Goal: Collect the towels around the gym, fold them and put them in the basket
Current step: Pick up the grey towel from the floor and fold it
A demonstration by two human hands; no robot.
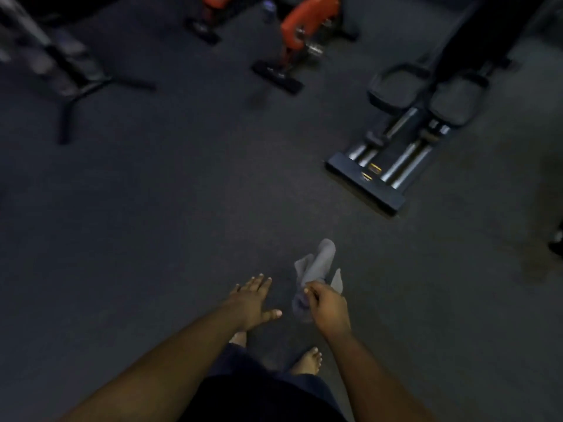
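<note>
Across dark gym floor (152, 239): stepper machine (405, 141) at upper right, two orange-framed machines (298, 35) farther off, black stand legs (79, 92) at left. No basket visible. Nearer, left hand (253, 303) flat, fingers straight, holding nothing. Just beside it, right hand (327, 306) clenched around bunched grey towel (320, 266), loose ends sticking up and hanging free. Likely risks: dangling end snagging on machine, or bare feet (307, 360) catching a base.
</note>
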